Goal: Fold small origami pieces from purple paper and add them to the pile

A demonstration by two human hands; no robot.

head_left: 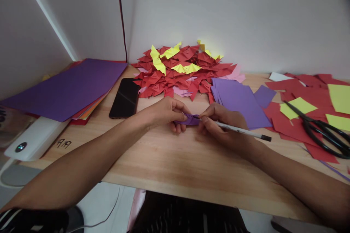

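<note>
Near the middle of the wooden table, my left hand (169,114) is closed on a small folded purple paper (193,120), pinching its left part. My right hand (221,122) grips a white pen (237,129) with a black end cap pointing right. The pen's tip meets the purple paper, partly hidden by my fingers. Behind my hands lies a heap of folded red paper shapes (158,80), with a few yellow folded shapes (186,68) on top. Some of the yellow ones carry small dark dots.
Purple sheets (240,102) lie right of the heap. Farther right are red paper pieces (290,123), yellow pieces and black scissors (322,131). On the left sit a black phone (124,98), a stack of large coloured sheets (71,83) and a white power bank (38,140) with a cable.
</note>
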